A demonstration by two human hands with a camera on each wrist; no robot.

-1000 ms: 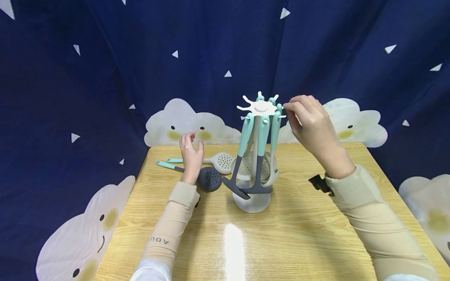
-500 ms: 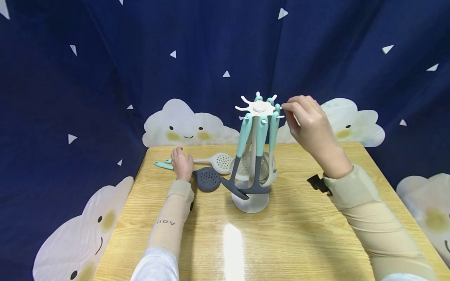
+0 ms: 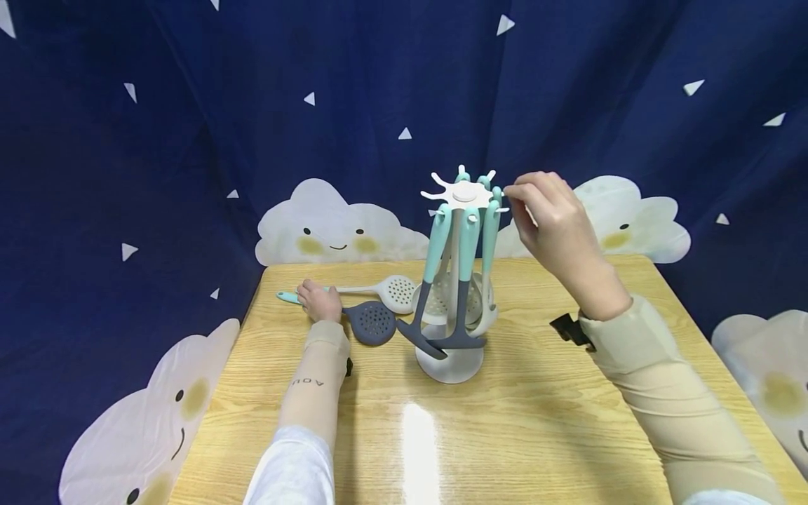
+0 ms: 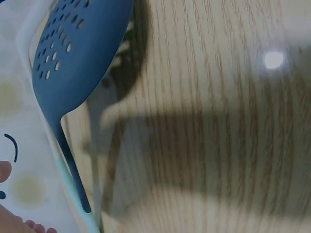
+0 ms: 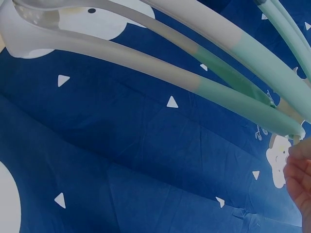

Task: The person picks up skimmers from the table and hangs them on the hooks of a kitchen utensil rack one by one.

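My left hand is over the handle of a dark skimmer lying on the table. In the left wrist view, the thumb and fingertips are apart, with the skimmer's dark stem to their right. A white skimmer lies just behind the dark one, its handle partly hidden by my hand. My right hand pinches the tip of a hook on the white utensil rack. Just beside those fingers, a turquoise handle hangs from the rack, seen in the right wrist view.
The rack stands on a round white base, hung with several turquoise-handled utensils, some with dark heads, others pale. Bare hooks point left. The wooden table ends at a blue curtain with clouds.
My left hand has come down and a little to the left, from above the skimmers to the dark skimmer's handle. The right hand has stayed at the rack's hook.
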